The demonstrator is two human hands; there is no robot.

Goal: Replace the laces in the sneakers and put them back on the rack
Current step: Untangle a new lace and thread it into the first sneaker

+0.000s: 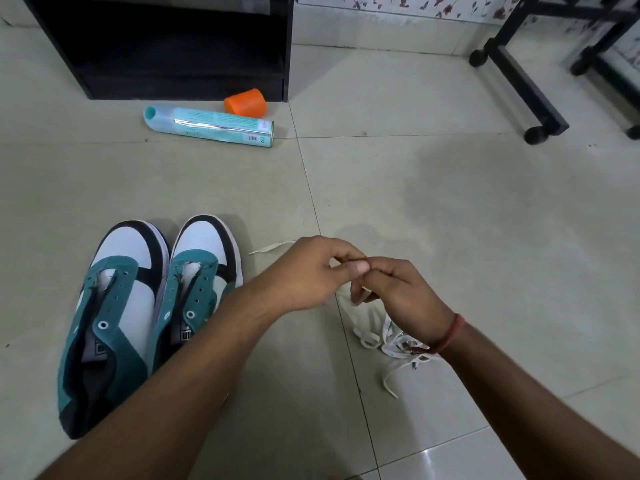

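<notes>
Teal suede, white and black panels make up the two sneakers, which stand side by side on the tiled floor at the lower left of the head view, toes pointing away from the person. Their eyelets carry no laces and the tongues are exposed.

Left hand: reaches across from the lower left, fingers curled, thumb and forefinger pinching a white lace. One free end of this lace lies on the floor just beyond the hand, near the toe of the right-hand sneaker.

Right hand: meets the left hand fingertip to fingertip, fingers curled and pinching the same lace. A red thread band circles the wrist.

A loose heap of white laces lies on the floor directly below the right hand, partly hidden by the wrist, with one end trailing toward the person.

Farther back, a teal spray can lies on its side, and an orange cap lies just behind it, against the base of a black shoe rack. A black furniture frame stands at the upper right, and a floral-patterned wall runs along the top edge.
</notes>
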